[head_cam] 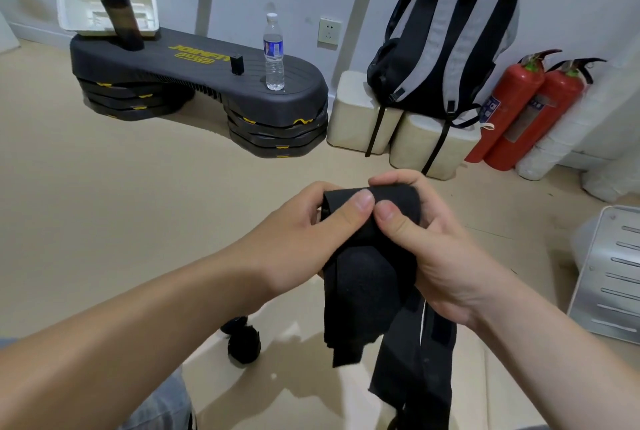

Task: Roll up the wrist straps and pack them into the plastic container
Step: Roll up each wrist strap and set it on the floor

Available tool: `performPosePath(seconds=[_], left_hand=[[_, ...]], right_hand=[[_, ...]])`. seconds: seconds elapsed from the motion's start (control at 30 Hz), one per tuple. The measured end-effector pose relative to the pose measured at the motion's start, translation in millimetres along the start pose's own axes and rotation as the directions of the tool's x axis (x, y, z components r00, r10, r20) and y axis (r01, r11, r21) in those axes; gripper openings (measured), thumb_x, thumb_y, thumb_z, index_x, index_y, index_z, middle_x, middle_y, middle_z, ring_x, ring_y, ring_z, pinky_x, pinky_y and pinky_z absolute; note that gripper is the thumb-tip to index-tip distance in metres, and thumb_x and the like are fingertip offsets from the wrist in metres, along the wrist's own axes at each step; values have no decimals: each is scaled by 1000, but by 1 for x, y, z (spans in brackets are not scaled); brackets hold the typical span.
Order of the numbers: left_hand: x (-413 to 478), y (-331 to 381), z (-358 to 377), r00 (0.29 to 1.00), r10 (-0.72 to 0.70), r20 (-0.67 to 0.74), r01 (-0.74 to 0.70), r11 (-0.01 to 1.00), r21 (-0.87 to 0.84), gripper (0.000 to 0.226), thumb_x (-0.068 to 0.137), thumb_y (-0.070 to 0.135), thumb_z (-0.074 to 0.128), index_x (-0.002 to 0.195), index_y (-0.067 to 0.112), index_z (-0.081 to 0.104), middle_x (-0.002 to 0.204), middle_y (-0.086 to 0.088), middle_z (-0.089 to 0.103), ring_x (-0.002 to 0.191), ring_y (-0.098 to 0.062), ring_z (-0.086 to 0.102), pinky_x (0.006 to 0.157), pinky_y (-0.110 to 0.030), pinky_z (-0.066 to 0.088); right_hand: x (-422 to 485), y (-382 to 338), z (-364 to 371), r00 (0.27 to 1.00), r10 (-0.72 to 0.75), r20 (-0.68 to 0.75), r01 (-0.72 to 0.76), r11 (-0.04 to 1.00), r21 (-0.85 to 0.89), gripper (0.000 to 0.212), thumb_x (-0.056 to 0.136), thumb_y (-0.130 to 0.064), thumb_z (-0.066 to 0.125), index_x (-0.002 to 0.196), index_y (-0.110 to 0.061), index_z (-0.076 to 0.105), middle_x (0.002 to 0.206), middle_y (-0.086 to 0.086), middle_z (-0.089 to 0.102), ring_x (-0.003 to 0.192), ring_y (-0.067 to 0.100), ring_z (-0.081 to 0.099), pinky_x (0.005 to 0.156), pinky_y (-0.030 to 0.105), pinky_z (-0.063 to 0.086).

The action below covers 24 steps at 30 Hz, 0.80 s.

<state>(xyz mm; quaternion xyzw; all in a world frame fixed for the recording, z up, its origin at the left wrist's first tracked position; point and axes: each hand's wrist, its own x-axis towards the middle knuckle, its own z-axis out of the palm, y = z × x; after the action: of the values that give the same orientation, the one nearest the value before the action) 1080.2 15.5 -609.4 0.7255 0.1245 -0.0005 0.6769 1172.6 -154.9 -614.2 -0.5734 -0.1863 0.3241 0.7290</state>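
Observation:
A black wrist strap (367, 287) is held in front of me above the floor, its top end partly rolled into a thick coil and its loose tails hanging down. My left hand (304, 239) grips the roll from the left, thumb pressed on its front. My right hand (429, 239) grips it from the right, thumb beside the left thumb and fingers curled over the top. Two black rolled straps (242, 339) lie on the floor below my left forearm. A white plastic container (74, 10) leans against the wall on the far left, on the black step platform (194, 69).
A dark shaker bottle (121, 17) and a water bottle (274, 55) stand on the platform. A backpack (446, 45) sits on white blocks (356, 117) by the wall, two red fire extinguishers (519, 110) to its right. A white slotted appliance (613, 273) stands at the right edge.

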Motion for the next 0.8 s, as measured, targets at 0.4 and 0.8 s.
performPosePath(seconds=[0.4, 0.8], left_hand=[[-7, -2, 5, 961, 269, -67, -253, 950, 185, 32, 91, 55, 62, 117, 39, 54, 95, 9, 72, 87, -16, 71, 78, -42, 60], [-4, -15, 2, 962, 274, 19, -259, 882, 394, 42, 95, 55, 61, 125, 38, 38, 88, 14, 62, 76, -1, 61, 69, -23, 45]], right_hand=[[3, -2, 9, 993, 118, 15, -116, 987, -110, 69, 103, -63, 48, 139, -6, 62, 133, 21, 71, 129, 35, 66, 118, 56, 42], [0, 5, 7, 982, 183, -38, -185, 914, -361, 89, 76, -99, 46, 133, -34, 67, 130, -4, 75, 128, 16, 67, 117, 48, 42]])
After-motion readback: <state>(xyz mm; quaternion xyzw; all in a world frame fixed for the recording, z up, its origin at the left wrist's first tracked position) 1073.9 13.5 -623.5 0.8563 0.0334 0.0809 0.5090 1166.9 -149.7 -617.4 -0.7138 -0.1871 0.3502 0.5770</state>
